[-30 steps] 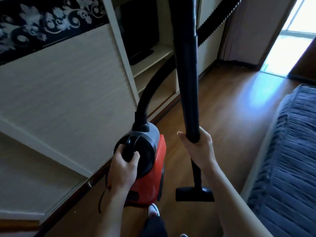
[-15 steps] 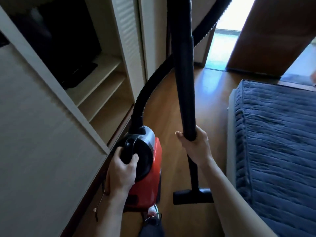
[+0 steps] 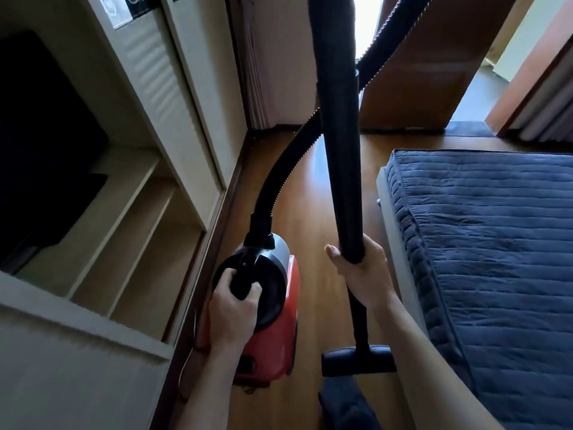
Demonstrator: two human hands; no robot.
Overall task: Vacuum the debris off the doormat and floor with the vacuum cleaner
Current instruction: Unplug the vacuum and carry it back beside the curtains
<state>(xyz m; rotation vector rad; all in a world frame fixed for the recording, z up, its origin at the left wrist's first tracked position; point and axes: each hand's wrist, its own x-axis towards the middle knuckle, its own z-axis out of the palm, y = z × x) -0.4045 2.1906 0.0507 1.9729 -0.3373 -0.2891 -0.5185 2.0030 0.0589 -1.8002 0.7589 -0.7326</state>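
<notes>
Red vacuum cleaner (image 3: 269, 330) low ahead over wood floor (image 3: 310, 212), between shelf unit (image 3: 139, 228) and bed (image 3: 480, 243). Grip: left hand (image 3: 232, 311) clamped round its carry handle, right hand (image 3: 362, 271) wrapped round the tube (image 3: 341, 150), nozzle (image 3: 358, 360) near the feet. Likely the carrying stage. Doormat not in view; next, reach it and set the machine down.

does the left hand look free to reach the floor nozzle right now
Probably not: the left hand grips the vacuum cleaner handle, and the floor nozzle sits lower, past the red body.

Both forearms reach forward and down. The left hand (image 3: 233, 308) is curled in a grip; the right hand (image 3: 361, 271) likewise, thumb up.
</notes>
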